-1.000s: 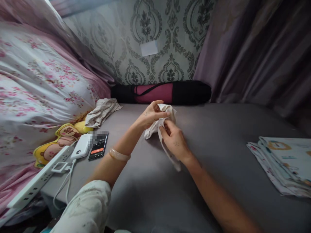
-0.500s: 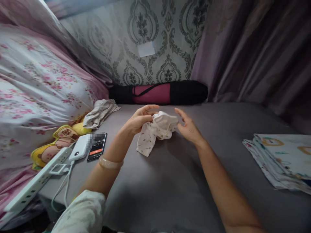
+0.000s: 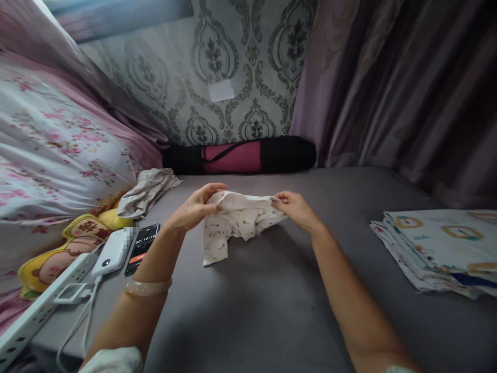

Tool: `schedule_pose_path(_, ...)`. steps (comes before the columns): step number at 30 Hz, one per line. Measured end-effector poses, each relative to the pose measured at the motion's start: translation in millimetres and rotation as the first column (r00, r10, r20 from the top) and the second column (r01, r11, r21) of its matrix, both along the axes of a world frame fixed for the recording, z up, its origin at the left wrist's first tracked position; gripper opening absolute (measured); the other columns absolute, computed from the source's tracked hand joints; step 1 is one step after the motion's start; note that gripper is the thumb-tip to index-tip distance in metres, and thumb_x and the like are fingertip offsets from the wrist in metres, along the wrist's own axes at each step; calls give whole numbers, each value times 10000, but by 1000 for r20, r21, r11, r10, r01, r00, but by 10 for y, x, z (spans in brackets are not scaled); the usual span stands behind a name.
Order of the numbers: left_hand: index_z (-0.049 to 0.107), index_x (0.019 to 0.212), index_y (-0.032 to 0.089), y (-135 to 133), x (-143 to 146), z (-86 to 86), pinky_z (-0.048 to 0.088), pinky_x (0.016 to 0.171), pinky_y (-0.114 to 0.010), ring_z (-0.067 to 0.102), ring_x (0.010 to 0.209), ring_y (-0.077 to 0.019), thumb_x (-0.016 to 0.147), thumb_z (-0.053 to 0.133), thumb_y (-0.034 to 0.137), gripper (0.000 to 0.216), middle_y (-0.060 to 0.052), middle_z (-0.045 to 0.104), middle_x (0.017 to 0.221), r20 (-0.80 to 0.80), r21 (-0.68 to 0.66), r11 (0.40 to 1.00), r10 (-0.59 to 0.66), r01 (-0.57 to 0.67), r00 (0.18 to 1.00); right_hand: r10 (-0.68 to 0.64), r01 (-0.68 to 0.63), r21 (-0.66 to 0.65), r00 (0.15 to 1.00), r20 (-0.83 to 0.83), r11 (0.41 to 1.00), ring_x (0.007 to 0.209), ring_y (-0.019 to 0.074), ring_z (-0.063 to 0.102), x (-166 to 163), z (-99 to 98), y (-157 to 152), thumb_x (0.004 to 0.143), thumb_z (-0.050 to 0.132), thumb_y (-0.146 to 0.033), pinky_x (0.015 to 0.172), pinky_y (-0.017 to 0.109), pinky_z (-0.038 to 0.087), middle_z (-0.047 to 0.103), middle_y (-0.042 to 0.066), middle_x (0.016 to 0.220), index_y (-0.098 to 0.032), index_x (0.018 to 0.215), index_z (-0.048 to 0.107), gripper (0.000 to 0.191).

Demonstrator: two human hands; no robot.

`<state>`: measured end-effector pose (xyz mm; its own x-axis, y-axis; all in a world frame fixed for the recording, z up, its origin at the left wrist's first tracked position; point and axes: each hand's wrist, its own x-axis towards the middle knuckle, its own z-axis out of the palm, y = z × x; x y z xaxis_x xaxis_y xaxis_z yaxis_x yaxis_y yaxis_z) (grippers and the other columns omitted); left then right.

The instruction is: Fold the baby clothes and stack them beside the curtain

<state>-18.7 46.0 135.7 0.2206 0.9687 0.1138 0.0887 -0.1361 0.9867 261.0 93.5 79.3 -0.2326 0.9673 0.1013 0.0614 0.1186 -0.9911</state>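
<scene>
A pair of small white baby pants (image 3: 217,238) with a scattered dark print hangs just above the grey bed surface (image 3: 248,321). Its waistband is stretched sideways between my two hands. My left hand (image 3: 196,206) grips the left end, the thumb in front and the fingers behind the cloth. At the opposite end, my right hand (image 3: 294,208) pinches the edge between thumb and fingers. One leg dangles straight down on the left; the rest is bunched up in the middle and on the right.
Folded printed cloths (image 3: 435,248) are stacked at right. Leftward lie a crumpled cloth (image 3: 149,191), a yellow plush (image 3: 73,238), a phone (image 3: 143,246), a white power bank (image 3: 111,251) and a power strip (image 3: 37,300) with cables. A black-and-pink rolled bag (image 3: 233,157) rests along the wall.
My right hand has closed on the right end of the pants' waistband. My left hand has moved left, and the bunched waistband is now drawn out wide. The view has shifted slightly.
</scene>
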Motion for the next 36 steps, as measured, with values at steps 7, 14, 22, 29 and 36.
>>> schedule_pose_path(7, 478, 1318, 224, -61, 126, -319, 485, 829, -292, 572, 998, -193, 737, 734, 296, 639, -78, 582, 1186, -257, -4, 942, -325, 335, 910, 57, -50, -65, 991, 122, 997, 646, 163, 621, 478, 701, -532, 740, 704, -522, 572, 263, 471, 707, 48, 792, -191, 878, 711, 358)
schedule_pose_path(14, 576, 1099, 186, 63, 389, -842, 460, 740, -264, 556, 872, -151, 736, 704, 348, 417, -52, 599, 1045, -364, -77, 979, -202, 186, 909, -44, 73, -64, 926, 375, 995, 662, 167, 600, 781, 405, -249, 749, 648, -429, 579, 260, 437, 692, 34, 759, -189, 827, 703, 258)
schedule_pose_path(22, 594, 866, 166, 104, 482, -768, 340, 508, -183, 434, 600, -83, 784, 640, 439, 289, 22, 530, 712, -299, -7, 1000, 25, -28, 954, -112, 91, 68, 868, 483, 994, 653, 163, 560, 954, 168, -51, 739, 568, -433, 586, 267, 404, 653, 32, 715, -176, 746, 679, 280)
schedule_pose_path(29, 623, 968, 178, 73, 502, -611, 423, 609, -215, 529, 709, -116, 784, 568, 292, 223, -12, 615, 848, -212, 27, 1000, 16, -11, 977, 33, -38, 8, 947, 320, 999, 759, 158, 596, 1031, 198, -102, 695, 686, -423, 641, 249, 447, 682, 26, 882, -192, 981, 681, 368)
schedule_pose_path(36, 653, 994, 196, 66, 607, -593, 424, 595, -243, 562, 663, -139, 752, 635, 311, 269, -1, 632, 771, -140, -94, 993, 52, -66, 989, 20, -12, -32, 958, 285, 999, 680, 144, 587, 1017, 207, -108, 696, 723, -419, 597, 246, 442, 686, 7, 796, -200, 927, 713, 318)
